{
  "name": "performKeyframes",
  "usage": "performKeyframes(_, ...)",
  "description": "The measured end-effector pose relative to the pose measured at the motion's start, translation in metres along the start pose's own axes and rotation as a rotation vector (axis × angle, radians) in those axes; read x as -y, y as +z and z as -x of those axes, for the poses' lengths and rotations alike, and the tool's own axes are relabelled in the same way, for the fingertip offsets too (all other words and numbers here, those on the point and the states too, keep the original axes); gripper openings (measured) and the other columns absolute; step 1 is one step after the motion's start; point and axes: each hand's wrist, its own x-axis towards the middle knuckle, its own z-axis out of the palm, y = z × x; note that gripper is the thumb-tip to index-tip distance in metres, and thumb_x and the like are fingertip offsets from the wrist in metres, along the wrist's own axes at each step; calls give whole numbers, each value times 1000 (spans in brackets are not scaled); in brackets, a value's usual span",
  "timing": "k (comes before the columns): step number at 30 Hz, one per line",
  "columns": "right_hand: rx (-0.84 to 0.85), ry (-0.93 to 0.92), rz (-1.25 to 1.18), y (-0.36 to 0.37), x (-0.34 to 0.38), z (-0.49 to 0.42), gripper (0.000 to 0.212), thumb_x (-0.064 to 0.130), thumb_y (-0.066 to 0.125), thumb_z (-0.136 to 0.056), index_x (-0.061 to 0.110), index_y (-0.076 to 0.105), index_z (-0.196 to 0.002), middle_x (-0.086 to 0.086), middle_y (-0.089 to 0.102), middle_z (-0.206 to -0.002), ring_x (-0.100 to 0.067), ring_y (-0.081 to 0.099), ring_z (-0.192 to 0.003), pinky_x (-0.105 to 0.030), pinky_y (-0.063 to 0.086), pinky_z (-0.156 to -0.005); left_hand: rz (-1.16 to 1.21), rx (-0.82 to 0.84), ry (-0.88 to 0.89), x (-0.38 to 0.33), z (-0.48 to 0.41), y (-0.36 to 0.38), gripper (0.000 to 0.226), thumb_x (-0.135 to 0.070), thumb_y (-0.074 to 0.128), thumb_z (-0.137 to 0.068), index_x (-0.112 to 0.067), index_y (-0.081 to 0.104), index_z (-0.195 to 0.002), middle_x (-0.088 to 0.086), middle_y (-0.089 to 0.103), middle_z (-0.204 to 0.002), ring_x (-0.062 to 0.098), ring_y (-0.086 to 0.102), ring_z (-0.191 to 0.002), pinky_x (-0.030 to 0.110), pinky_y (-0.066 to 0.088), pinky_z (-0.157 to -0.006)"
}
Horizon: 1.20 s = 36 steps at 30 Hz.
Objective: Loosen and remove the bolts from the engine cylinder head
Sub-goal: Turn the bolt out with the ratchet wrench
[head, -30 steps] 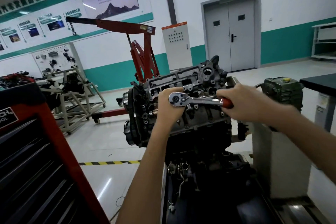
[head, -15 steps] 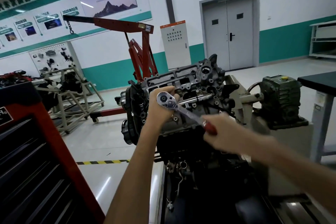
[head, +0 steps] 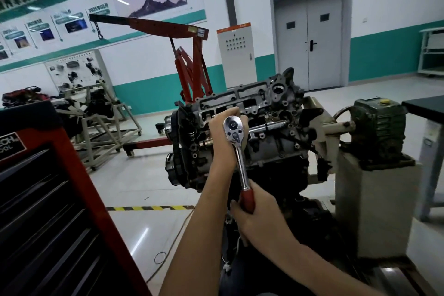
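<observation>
Swings the ratchet wrench (head: 241, 163) handle down from level to almost upright over the last second. Grips its red end with the right hand (head: 260, 220), fingers curled round it. Steadies the ratchet's head with the left hand (head: 222, 134), fingers wrapped behind it, against the cylinder head (head: 269, 101) just ahead. Seems mid-loosening one bolt, hidden under the tool; cannot tell how many remain. Works in front of a red engine hoist (head: 189, 65).

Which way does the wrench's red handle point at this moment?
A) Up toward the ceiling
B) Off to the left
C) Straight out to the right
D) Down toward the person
D: the ratchet wrench runs from its chrome head, beside the left hand at the cylinder head, down to the red grip that the right hand holds close to the person.
</observation>
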Motion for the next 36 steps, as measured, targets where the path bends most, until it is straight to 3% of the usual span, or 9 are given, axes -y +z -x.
performKeyframes(7, 239, -221, 805, -120, 29, -55, 23, 10, 57, -82, 28, 45, -73, 6, 52, -60, -7, 52, -47, -16, 43, -46, -28, 267, 119, -1, -6, -28, 19, 3, 55, -75, -8, 50, -60, 1, 36, -54, 10, 36, -50, 25, 31, -51)
performKeyframes(11, 147, -338, 1117, -157, 56, -80, 6, 15, 57, -82, 19, 53, -81, 10, 50, -55, -1, 51, -48, -25, 51, -50, -151, 331, 117, -3, -11, -19, 25, -1, 51, -73, -15, 39, -55, 1, 36, -51, 14, 31, -54, 26, 26, -53)
performKeyframes(16, 50, -92, 740, -92, 18, -29, 22, 17, 58, -81, 26, 38, -76, 3, 51, -62, -11, 49, -48, -25, 46, -50, 46, -29, 17, 4, 2, -6, 26, 3, 63, -78, -19, 53, -71, -8, 45, -56, 0, 47, -49, 16, 41, -53)
performKeyframes(18, 8, 13, 375, -47, 9, -10, 23, 11, 58, -80, 21, 41, -70, 1, 48, -57, -6, 43, -41, -19, 39, -44, 54, -6, 23, 2, -2, 1, 42, 5, 57, -75, -25, 38, -53, -9, 33, -49, 6, 30, -46, 23, 28, -49)
performKeyframes(21, -12, 61, 21, -6, 7, 1, 27, 2, 56, -81, 21, 43, -67, 1, 43, -52, -5, 39, -35, -17, 36, -38, 52, 34, 34, -2, 0, 6, 56, 15, 53, -79, -27, 28, -50, -14, 26, -40, 1, 26, -39, 12, 23, -46)
performKeyframes(25, 129, -62, 361, -59, 17, -18, 27, 3, 56, -78, 23, 43, -65, 3, 45, -55, -9, 43, -39, -17, 35, -41, 8, 143, 34, 5, -3, -13, 45, 8, 59, -83, -16, 38, -51, -3, 30, -48, 9, 29, -44, 18, 27, -49)
performKeyframes(28, 293, -163, 790, -119, 42, -54, 26, 8, 56, -82, 30, 45, -71, 7, 51, -59, -3, 49, -44, -17, 42, -44, -11, 312, 67, 4, -12, -28, 29, 6, 56, -77, -7, 47, -53, 5, 27, -51, 11, 32, -44, 8, 26, -51)
performKeyframes(31, 162, -344, 1175, -147, 61, -80, 16, 16, 54, -81, 26, 43, -75, 11, 45, -54, -1, 44, -47, -25, 42, -49, -65, 349, 130, -1, -8, -24, 29, -1, 48, -72, -20, 36, -54, -3, 29, -51, 3, 27, -47, 16, 22, -50)
performKeyframes(36, 74, -177, 823, -103, 20, -37, 8, 14, 56, -82, 18, 49, -80, 3, 52, -59, -10, 52, -47, -21, 45, -46, 41, 78, 28, 10, 1, -11, 40, -2, 58, -83, -24, 40, -54, -10, 35, -50, 3, 33, -45, 19, 28, -49)
